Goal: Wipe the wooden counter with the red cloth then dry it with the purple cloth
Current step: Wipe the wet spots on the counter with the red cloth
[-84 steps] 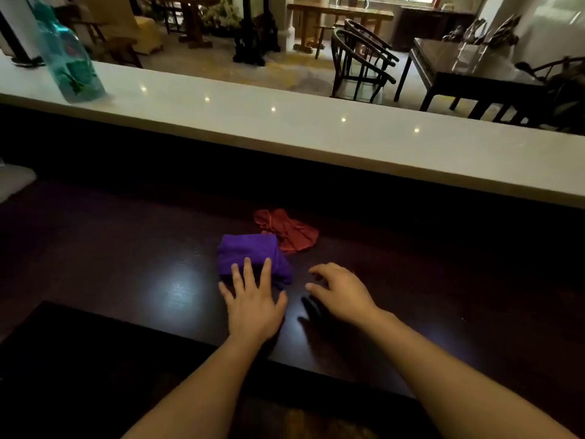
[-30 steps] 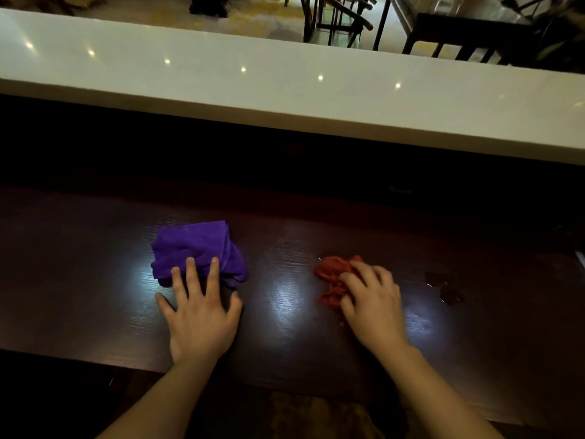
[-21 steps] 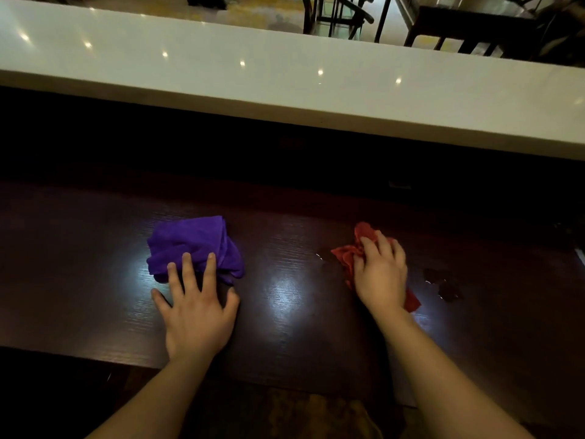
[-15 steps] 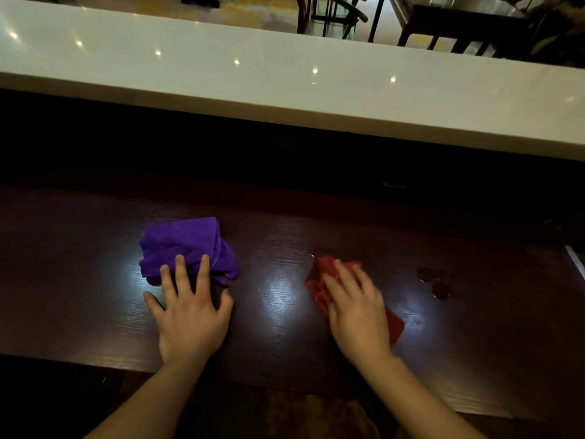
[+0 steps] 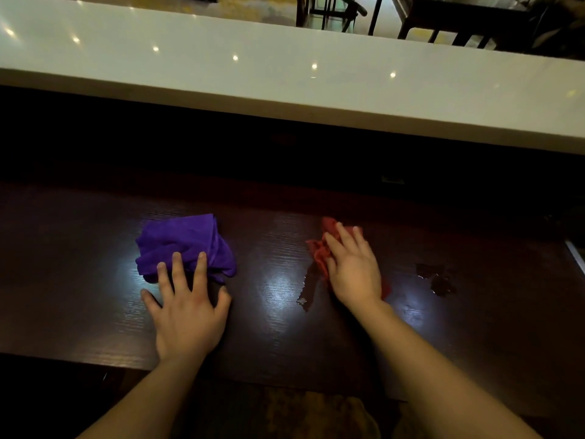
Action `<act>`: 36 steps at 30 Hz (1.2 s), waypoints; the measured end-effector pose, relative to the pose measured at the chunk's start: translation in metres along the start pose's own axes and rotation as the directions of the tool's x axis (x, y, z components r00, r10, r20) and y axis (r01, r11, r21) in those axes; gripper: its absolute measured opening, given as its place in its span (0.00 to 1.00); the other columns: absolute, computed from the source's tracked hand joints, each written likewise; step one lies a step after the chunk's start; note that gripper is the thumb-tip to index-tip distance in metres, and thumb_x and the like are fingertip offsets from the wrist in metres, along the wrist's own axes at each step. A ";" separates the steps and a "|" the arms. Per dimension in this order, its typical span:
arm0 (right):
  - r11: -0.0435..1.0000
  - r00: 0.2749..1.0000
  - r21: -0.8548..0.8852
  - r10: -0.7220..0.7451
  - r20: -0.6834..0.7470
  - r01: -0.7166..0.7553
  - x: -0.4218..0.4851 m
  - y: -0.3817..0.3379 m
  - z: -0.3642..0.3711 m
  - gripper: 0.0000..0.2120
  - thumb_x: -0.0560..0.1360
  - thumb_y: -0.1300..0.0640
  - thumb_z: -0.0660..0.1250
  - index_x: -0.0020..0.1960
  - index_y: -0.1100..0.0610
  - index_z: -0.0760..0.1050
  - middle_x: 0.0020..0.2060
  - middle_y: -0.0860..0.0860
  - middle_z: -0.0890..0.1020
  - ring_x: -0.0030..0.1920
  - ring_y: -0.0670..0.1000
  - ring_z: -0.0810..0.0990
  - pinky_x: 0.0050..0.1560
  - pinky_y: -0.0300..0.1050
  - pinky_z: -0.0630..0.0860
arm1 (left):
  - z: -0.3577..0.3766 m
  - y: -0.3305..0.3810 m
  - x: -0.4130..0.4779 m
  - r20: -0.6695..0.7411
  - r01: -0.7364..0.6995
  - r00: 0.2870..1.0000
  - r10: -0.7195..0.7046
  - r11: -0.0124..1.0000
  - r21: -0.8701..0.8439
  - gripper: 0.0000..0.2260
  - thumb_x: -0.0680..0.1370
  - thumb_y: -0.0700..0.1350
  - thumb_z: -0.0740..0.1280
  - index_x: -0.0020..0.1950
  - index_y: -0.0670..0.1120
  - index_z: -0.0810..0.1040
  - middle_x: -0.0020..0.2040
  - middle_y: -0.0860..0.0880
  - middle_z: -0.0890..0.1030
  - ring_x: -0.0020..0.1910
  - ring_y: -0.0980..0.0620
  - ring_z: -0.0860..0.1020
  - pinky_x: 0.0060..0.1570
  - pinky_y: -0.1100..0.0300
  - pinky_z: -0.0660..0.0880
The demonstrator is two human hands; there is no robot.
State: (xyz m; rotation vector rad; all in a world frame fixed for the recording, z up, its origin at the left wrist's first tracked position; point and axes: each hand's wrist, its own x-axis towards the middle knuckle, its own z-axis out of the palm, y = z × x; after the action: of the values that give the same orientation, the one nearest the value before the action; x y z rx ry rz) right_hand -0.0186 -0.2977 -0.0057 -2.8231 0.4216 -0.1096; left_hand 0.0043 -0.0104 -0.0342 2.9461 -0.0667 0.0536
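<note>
Since 0.5 s ago right hand [image 5: 353, 267] slid red cloth [image 5: 319, 248] up-right on bench [image 5: 79, 296], flat on it w/ fingers spread; 2 cloths total, purple cloth [image 5: 183, 242] unmoved under flat left hand [image 5: 186, 315] fingertips.

Two bare hands, left hand [image 5: 186, 315] and right hand [image 5: 354, 267]. Two crumpled cloths on the dark wooden bench [image 5: 79, 280]: one purple cloth [image 5: 183, 239], one red cloth [image 5: 319, 248]. Two wet patches: one [image 5: 305, 296] beside the red cloth, one [image 5: 438, 280] toward the bench's right edge.
</note>
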 end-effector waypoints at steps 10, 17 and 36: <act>0.989 0.987 0.112 0.108 -0.121 -0.095 -0.043 0.017 -0.003 0.23 0.74 0.64 0.65 0.70 0.58 0.71 0.72 0.57 0.69 0.74 0.61 0.62 0.73 0.55 0.63 | 0.001 0.000 -0.001 -0.007 -0.008 1.000 0.008 1.000 0.007 0.34 0.75 0.65 0.51 0.80 0.56 0.50 0.81 0.42 0.51 0.79 0.39 0.47 0.70 0.28 0.52; 0.988 0.999 0.149 -0.036 0.021 0.032 0.041 -0.013 0.005 0.19 0.79 0.50 0.61 0.69 0.46 0.70 0.75 0.45 0.64 0.77 0.57 0.55 0.76 0.51 0.55 | 0.000 0.000 0.000 -0.015 -0.003 1.000 0.003 1.000 0.014 0.34 0.75 0.65 0.51 0.80 0.57 0.50 0.81 0.42 0.51 0.79 0.39 0.47 0.70 0.29 0.52; 0.994 0.996 0.104 0.043 -0.074 -0.035 -0.001 0.018 -0.005 0.21 0.77 0.57 0.63 0.70 0.51 0.70 0.74 0.52 0.67 0.75 0.60 0.59 0.74 0.56 0.60 | 0.002 0.000 0.001 -0.015 0.000 1.000 0.001 0.999 0.040 0.33 0.77 0.63 0.53 0.80 0.56 0.48 0.81 0.42 0.50 0.79 0.38 0.47 0.70 0.29 0.52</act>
State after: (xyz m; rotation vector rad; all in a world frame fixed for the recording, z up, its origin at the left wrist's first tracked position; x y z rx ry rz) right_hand -0.0251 -0.3156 -0.0065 -2.7148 0.4736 -0.2242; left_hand 0.0051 -0.0105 -0.0360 2.9853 -0.0648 0.0784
